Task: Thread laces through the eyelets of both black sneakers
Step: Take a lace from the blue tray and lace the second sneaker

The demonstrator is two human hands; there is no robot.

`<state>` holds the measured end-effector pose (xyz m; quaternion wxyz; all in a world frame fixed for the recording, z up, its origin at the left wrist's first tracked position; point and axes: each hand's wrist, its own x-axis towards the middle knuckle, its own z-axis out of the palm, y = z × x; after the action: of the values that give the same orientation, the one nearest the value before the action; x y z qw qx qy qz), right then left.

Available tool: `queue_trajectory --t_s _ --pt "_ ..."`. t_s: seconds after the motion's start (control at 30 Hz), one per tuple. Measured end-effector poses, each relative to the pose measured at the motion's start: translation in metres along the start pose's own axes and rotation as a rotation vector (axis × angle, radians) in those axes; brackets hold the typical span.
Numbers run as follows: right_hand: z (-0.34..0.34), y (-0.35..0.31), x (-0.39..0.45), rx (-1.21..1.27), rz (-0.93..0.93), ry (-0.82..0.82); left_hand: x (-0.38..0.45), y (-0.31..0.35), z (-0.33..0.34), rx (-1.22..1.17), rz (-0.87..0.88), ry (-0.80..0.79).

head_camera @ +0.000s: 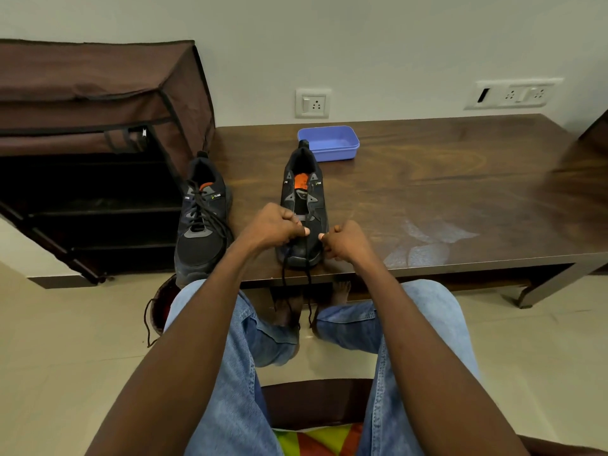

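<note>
Now, unlaced sneaker on tabletop near front edge, long axis front-to-back, toe toward person, heel toward blue box. Laced sneaker parallel at left. Left hand and right hand clenched, fingers pinching lace; toe eyelets hidden by hands, lace ends dangling over edge

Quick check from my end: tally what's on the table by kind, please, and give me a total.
Black sneakers: 2, the laced sneaker at the table's left edge and the sneaker being laced, held by the left hand and right hand
Blue trays: 1, the blue tray behind it
Total: 3
</note>
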<state>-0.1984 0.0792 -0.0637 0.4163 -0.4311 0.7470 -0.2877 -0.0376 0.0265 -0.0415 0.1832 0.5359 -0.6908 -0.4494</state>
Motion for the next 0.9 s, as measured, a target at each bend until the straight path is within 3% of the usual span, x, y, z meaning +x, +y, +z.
queue_trajectory --t_s 0.13,0.27,0.37,0.43,0.6,0.8,0.9 --pt "-0.003 -0.002 -0.002 0.039 0.003 -0.034 -0.004 0.006 -0.006 -0.294 -0.03 -0.178" --pt "-0.004 -0.006 -0.004 0.202 0.021 -0.009 -0.009 0.005 -0.005 -0.308 -0.081 -0.527" --pt "-0.007 -0.005 -0.008 0.277 0.011 -0.058 -0.01 0.007 -0.003 -0.3 -0.077 -0.622" --pt "-0.009 -0.002 -0.009 0.253 -0.005 -0.066 -0.009 0.008 -0.002 -0.302 -0.075 -0.503" --pt "-0.006 -0.001 -0.005 0.231 -0.008 0.014 -0.001 0.003 0.008 0.005 -0.046 0.113" --pt "0.005 0.002 0.001 0.06 -0.019 0.0 0.003 0.002 0.023 0.234 -0.037 0.156" --pt "0.007 0.001 0.004 0.005 -0.029 0.011 0.006 0.001 0.024 0.236 -0.052 0.168"
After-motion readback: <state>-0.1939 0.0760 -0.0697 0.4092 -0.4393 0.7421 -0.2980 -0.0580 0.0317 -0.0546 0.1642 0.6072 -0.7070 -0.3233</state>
